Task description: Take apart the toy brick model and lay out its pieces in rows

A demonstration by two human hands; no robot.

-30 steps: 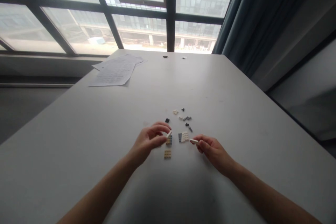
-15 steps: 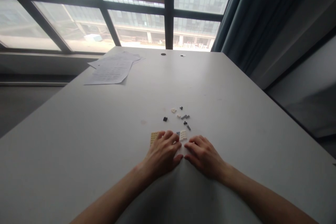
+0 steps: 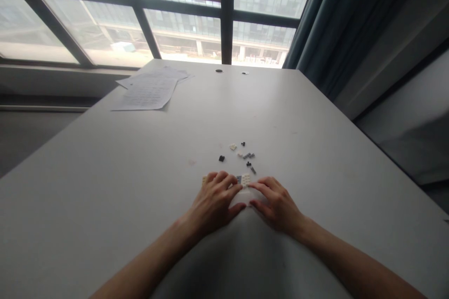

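My left hand (image 3: 215,198) lies palm down on the white table (image 3: 105,187), fingers stretched over a tan studded plate (image 3: 204,179) whose corner shows at the fingertips. My right hand (image 3: 275,201) lies beside it, fingers spread and pointing left, its index fingertip near a small cream and grey brick assembly (image 3: 244,179). The thumbs almost meet. What lies under the palms is hidden. Just beyond the fingers sit small loose pieces: a black one (image 3: 221,158), a cream one (image 3: 233,146) and several grey and black bits (image 3: 248,157).
Printed paper sheets (image 3: 149,91) lie at the table's far left. Two small round holes (image 3: 219,71) mark the far edge by the window. A dark curtain (image 3: 336,32) hangs at the right, with the table's right edge close to it.
A second ago each hand pinched a small white piece above the table. Both hands came down flat over the plates; since half a second ago they have barely shifted.
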